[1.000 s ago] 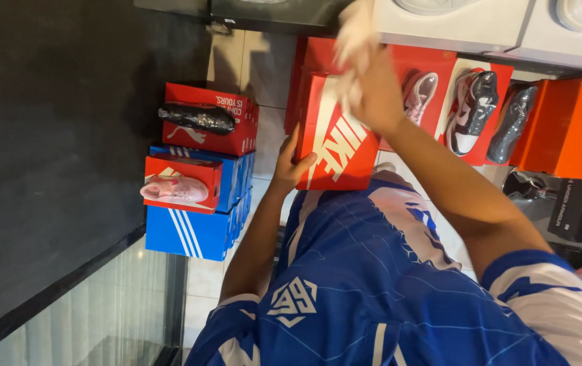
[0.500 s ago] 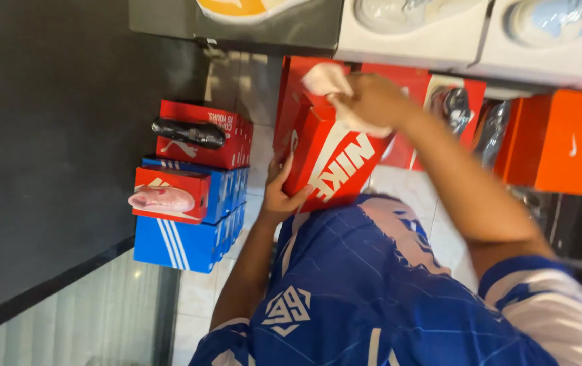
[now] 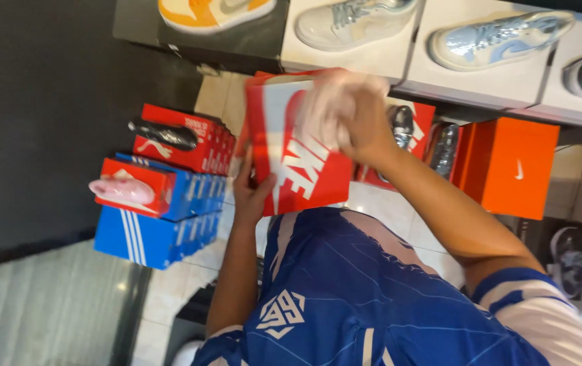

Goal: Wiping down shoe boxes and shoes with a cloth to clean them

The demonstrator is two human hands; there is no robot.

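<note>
From my remote seat I could not make out much of the right hand (image 3: 362,125): it was blurred, and a pale crumpled cloth or paper (image 3: 332,108) covered its fingers, so I could only tell that it was closed around that wad, pressed against the upper face of the red shoe box (image 3: 298,159). The box's far corner was hidden behind the wad, and its lower edge by my blue jersey (image 3: 372,291). The left hand (image 3: 251,190) gripped the box's lower left side, thumb on the front and the fingers hidden behind.

Compared with half a second earlier, the box had swung more upright and sat higher, closer under the display shelf (image 3: 454,64), and the right hand had slid from its top edge onto its face.

The box was bright red with a large white curved mark and a white band along its left edge. It was held in the air in front of the chest, right of the stack of blue and red boxes (image 3: 159,203) and left of the orange box (image 3: 508,166).
</note>
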